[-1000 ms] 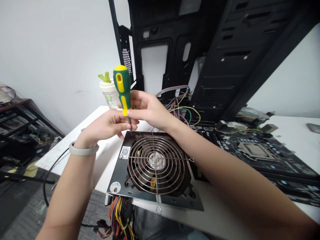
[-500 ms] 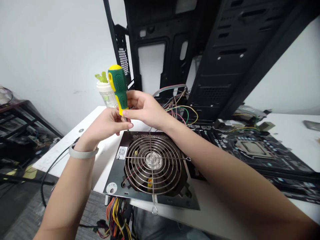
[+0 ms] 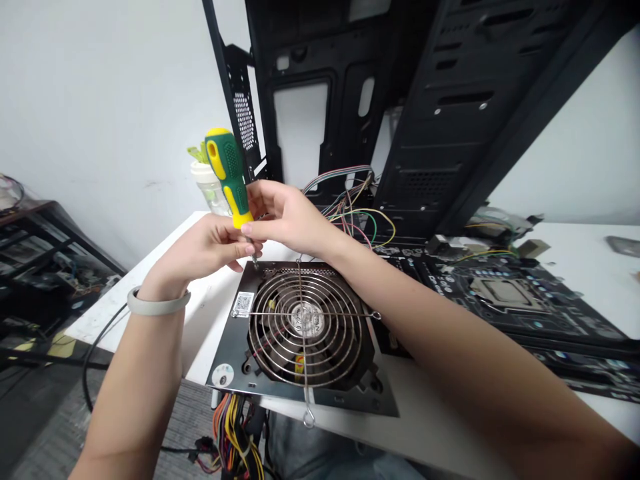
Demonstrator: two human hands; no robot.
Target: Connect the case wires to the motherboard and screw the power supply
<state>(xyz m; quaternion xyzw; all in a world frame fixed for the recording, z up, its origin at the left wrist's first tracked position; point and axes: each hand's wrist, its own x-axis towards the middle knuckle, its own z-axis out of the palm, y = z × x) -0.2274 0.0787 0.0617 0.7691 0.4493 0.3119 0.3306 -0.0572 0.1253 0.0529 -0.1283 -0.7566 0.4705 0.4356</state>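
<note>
Bench, white, before pale wall: power supply near, black case far; right grip closed on screwdriver, left grip pinching its shaft.

The power supply bears a QR-code label; no lettering is legible.

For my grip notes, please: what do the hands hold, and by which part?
The right hand holds the screwdriver by its handle's lower end; the left hand seems to pinch its shaft.
</note>
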